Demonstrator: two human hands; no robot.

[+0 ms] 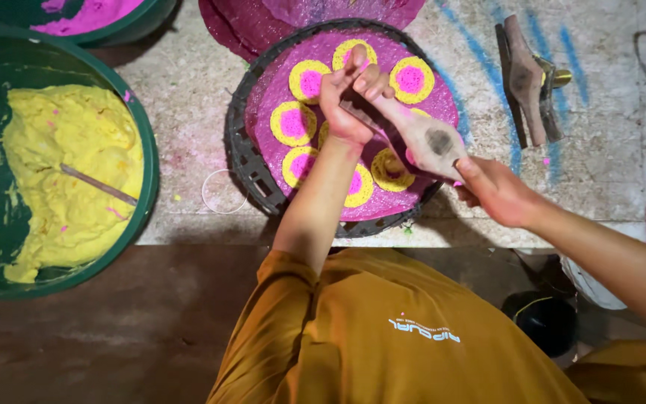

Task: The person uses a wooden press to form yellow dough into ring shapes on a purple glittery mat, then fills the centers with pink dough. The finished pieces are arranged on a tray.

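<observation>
A round dark basket tray [242, 153] lined with a pink sheet carries several discs of yellow dough with pink centres [293, 123]. Over its middle I hold a wooden press tool [424, 138]. My left hand [347, 101] is closed around the tool's far end above the discs. At the tray's right edge, my right hand [496, 191] grips the tool's near end. The tool hides some of the discs beneath it.
A large green tub [147, 161] of yellow dough with a stick in it stands on the left. Another green tub with pink dough [91, 13] sits at the top left. A second wooden press [528, 78] lies on the speckled table at the right. A pink tray stack lies behind the basket.
</observation>
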